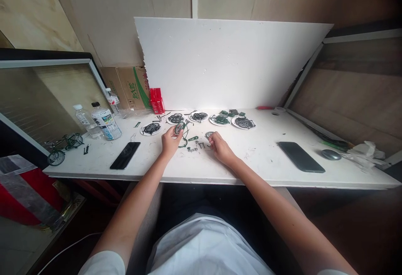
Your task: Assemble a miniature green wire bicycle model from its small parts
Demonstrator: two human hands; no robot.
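Observation:
Between the fingers of my left hand [170, 142] is a small spoked toy bicycle wheel [179, 128], held up over the table. My right hand [219, 147] is closed, pinching another small wheel [208, 134] just above the tabletop. A thin green toy bicycle frame [185, 134] shows beside my left fingers; I cannot tell whether it joins the held wheel. A green part [192, 138] and several tiny dark parts [201, 145] lie between my hands. Behind them stand white plates of small parts, among them a plate of wheels [150, 129] and a plate of green parts [220, 119].
An assembled toy bicycle [65, 147] stands at the table's left end. Nearby are plastic bottles [106, 122], a phone [125, 156] and a red box [157, 101]. On the right lie a larger phone [300, 156], a mouse [331, 154] and crumpled tissue [366, 151]. A white board [232, 63] leans behind.

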